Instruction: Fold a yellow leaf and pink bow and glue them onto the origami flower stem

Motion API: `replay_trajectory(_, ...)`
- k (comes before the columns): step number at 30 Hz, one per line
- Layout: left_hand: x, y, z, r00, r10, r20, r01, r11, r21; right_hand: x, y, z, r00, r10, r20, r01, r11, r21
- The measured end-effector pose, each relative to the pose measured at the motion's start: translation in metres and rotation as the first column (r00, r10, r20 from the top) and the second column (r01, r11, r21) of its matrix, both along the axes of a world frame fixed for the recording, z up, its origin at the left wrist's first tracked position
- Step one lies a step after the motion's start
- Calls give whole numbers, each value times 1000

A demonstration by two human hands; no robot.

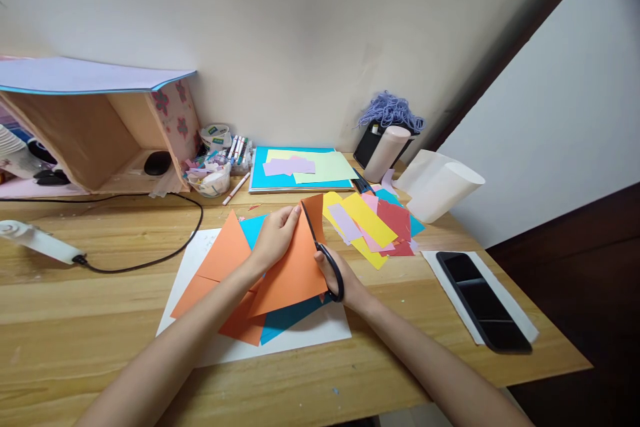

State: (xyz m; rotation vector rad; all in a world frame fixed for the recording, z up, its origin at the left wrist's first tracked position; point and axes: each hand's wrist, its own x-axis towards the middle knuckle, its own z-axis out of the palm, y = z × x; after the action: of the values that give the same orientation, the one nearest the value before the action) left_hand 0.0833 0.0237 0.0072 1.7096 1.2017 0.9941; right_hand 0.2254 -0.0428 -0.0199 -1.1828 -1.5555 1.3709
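Observation:
My left hand [277,235] pinches the upper left edge of an orange paper sheet [293,273], which is tilted up off the table. My right hand [340,273] is wrapped round the black handles of a pair of scissors [334,268]. The blades reach up along the sheet's right side, with a strip of orange paper [314,210] to their right. Beneath lie more orange paper [220,263], blue paper [287,321] and a white sheet [235,353]. Part of the right hand's fingers is hidden behind the orange sheet.
Coloured paper scraps [375,220] lie to the right, near a white paper roll [440,190] and a black phone [483,300]. Behind are a paper stack [303,170], a tub of scraps [213,177] and yarn [393,112]. A cardboard box [125,133] and black cable [200,220] are left.

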Motion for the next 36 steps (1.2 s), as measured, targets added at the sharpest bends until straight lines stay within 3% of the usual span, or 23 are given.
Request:
replay_trajectory(11,4,-6,7,999,-24,26,25,1000,-19,3,4,-1,1000,1,24,-3,994,111)
replay_trajectory(17,4,-4,4,1000,-30,-3,30,999,-14,2,4,-6,994,-94,59,84,985,149)
replay_trajectory(20,-2,3,2,999,21,-47,-22,1000,-14,2,6,-3,995,-94,-15,94,995,34)
replay_trajectory(23,-16,15,3,969,104,-226,-117,992,-49,11,15,2,979,-173,-106,161,981,-108)
replay_trajectory(26,-30,25,4,906,57,-420,-153,968,-198,30,26,3,936,-350,14,351,936,-31)
replay_trajectory(29,-34,28,3,903,-25,-428,-137,930,-342,47,35,-1,857,-456,238,449,889,87)
replay_trajectory(32,-29,25,1,924,-33,-381,-122,918,-376,51,36,-6,817,-442,370,429,895,122)
replay_trajectory(36,-19,16,-1,963,-29,-268,-86,909,-407,44,33,-9,828,-386,407,375,920,110)
